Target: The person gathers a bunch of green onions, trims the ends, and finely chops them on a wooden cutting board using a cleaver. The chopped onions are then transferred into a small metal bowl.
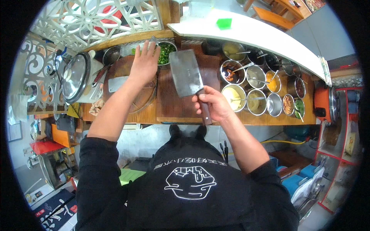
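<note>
My right hand [216,103] is closed round the dark wooden handle of a cleaver [186,74]. Its broad grey blade points away from me above the brown counter [168,106]. Over the left part of the counter my left hand [145,61] is stretched out, palm down, with its fingers spread and nothing visible in them. Just right of those fingers stands a metal bowl [176,47] of chopped green onions [165,54]. Beneath my left forearm lies a round wooden chopping board [145,101], with a second flat metal blade [116,83] on it, partly hidden by the arm.
Several metal pots of sauces and toppings crowd the right side, among them a white sauce pot [232,93] and a peanut pot [288,104]. An orange cooker [323,104] stands at the right end. A lidded pot [74,79] is at the left; a white ledge [246,32] runs behind.
</note>
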The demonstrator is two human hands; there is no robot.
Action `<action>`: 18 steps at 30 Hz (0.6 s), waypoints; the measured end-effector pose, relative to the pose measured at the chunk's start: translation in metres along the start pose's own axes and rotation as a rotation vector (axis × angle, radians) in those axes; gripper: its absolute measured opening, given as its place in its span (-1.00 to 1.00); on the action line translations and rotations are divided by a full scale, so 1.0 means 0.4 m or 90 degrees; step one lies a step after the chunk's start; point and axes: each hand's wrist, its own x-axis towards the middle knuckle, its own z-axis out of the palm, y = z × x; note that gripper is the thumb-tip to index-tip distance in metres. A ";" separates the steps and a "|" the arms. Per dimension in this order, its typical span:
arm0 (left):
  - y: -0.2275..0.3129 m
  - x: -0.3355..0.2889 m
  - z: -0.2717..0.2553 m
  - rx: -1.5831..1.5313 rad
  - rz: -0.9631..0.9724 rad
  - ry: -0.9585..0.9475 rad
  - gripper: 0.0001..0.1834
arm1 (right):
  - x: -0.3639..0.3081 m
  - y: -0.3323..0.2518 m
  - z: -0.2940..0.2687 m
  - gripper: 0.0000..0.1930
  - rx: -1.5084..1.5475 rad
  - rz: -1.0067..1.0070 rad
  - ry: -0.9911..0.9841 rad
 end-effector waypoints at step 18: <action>0.244 -0.241 -0.054 -0.767 -0.209 -0.225 -0.67 | -0.108 0.009 -0.106 -0.68 -0.247 -0.069 0.131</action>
